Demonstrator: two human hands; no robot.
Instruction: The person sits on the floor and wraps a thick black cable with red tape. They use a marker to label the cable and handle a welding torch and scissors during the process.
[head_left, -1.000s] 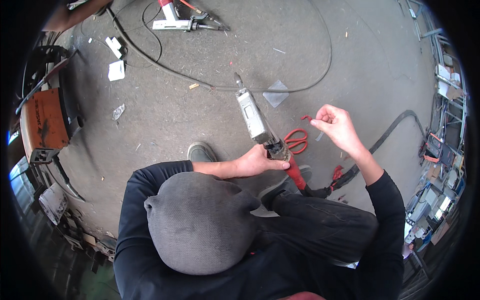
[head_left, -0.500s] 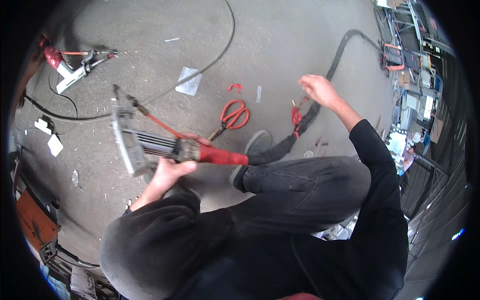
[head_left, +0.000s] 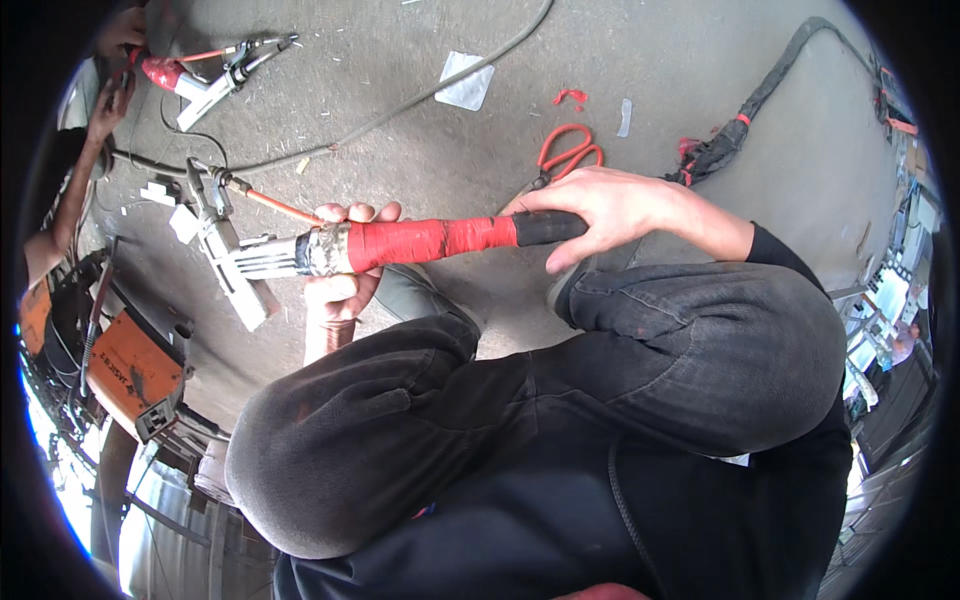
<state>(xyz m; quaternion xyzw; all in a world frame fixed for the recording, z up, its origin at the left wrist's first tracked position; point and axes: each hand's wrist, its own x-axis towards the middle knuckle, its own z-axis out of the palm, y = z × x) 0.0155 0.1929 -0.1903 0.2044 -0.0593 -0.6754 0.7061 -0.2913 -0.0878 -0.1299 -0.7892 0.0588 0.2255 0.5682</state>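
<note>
A long tool [head_left: 430, 240] lies level across my lap, with a silvery metal head, a ribbed metal body and a handle wrapped in red tape. My left hand [head_left: 343, 285] is closed round it where the metal meets the red wrap. At the other end my right hand [head_left: 610, 208] grips the black sleeve [head_left: 545, 228] just past the red wrap, thumb below it and its fingertips partly hidden. Red-handled scissors [head_left: 568, 150] lie on the floor behind my right hand, their blades mostly covered.
Another person's arm [head_left: 68, 205] reaches in at left, near a similar red-handled tool [head_left: 190, 85]. A grey hose [head_left: 400, 112] crosses the floor beside a white sheet [head_left: 466, 80]. A black cable [head_left: 725, 150] with red tape lies at right. An orange machine [head_left: 135, 370] stands at left.
My right hand has come down and left from the air onto the black end of the tool. The tool has turned more level, and the view has shifted, showing the other person's arm.
</note>
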